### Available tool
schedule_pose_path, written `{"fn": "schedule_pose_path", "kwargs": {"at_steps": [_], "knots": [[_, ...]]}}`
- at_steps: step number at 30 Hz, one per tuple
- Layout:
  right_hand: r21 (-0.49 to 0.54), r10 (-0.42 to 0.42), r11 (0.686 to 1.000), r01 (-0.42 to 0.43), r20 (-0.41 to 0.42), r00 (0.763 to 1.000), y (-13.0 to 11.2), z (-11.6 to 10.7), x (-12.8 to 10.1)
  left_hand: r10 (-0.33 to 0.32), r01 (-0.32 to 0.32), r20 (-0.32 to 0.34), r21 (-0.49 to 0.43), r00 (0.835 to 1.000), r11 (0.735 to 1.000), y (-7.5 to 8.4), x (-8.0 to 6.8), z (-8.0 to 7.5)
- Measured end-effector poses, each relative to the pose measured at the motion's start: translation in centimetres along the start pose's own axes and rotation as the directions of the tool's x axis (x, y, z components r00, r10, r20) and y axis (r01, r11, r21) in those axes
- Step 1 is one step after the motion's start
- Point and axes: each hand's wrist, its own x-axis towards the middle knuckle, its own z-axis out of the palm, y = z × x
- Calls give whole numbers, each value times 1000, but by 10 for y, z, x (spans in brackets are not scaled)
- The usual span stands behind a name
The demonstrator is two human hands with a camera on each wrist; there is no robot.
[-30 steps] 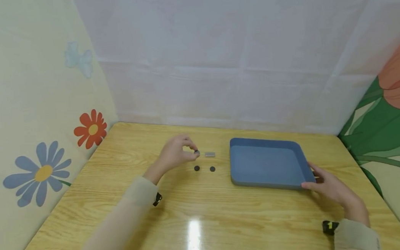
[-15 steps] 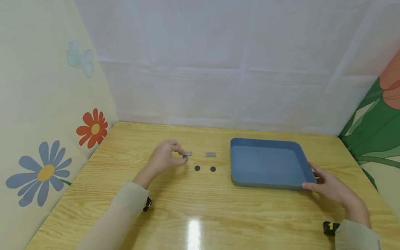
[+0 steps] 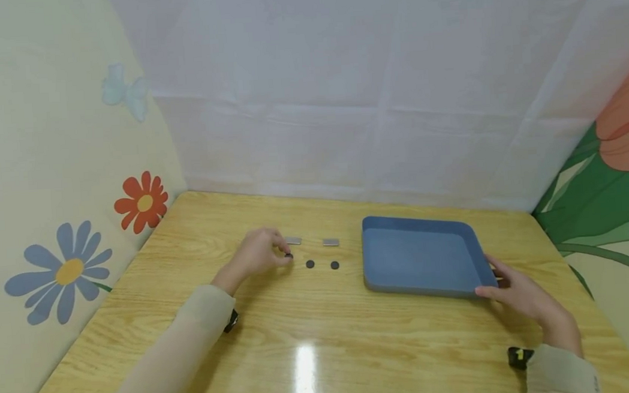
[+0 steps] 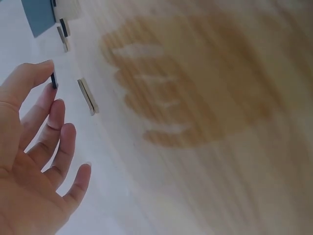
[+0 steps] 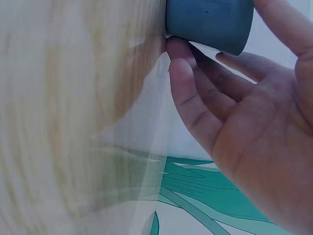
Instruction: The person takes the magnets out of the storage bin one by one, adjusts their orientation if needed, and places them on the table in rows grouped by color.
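Note:
My left hand (image 3: 257,253) pinches a small dark disc (image 4: 54,80) between thumb and index finger; its other fingers are spread in the left wrist view. In the head view the disc is just above or at the table, which I cannot tell. Two more dark discs, one (image 3: 310,264) nearer and one (image 3: 335,265) farther right, lie beside that hand. Behind them lie two flat silvery rectangular pieces, a left one (image 3: 294,241) and a right one (image 3: 330,242). My right hand (image 3: 521,292) holds the front right corner of a blue tray (image 3: 425,293), thumb at the rim.
All this stands on a shiny wood-grain table (image 3: 388,348). A pale cloth backdrop (image 3: 308,100) rises along the back edge, with flower-printed panels at the left and right sides. Black bands show at both wrists.
My left hand has moved left and then slightly nearer with the disc, bringing the left silvery piece into sight. The right hand and the tray have stayed still.

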Motion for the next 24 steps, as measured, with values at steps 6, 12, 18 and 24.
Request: {"fn": "schedule_pose_path", "kwargs": {"at_steps": [6, 12, 18, 24], "knots": [[10, 18, 1000, -18, 18, 1000, -1, -1, 1, -19, 17, 62, 35, 998, 999, -6, 1, 2], [12, 22, 1000, -22, 23, 999, -2, -1, 2, -15, 10, 98, 44, 995, 999, -6, 2, 3], [15, 21, 1000, -21, 25, 999, -1, -1, 3, -1, -4, 97, 45, 995, 999, -8, 4, 5], [14, 30, 999, -30, 30, 999, -1, 0, 4, 13, -15, 94, 22, 996, 1000, -11, 3, 5]]}}
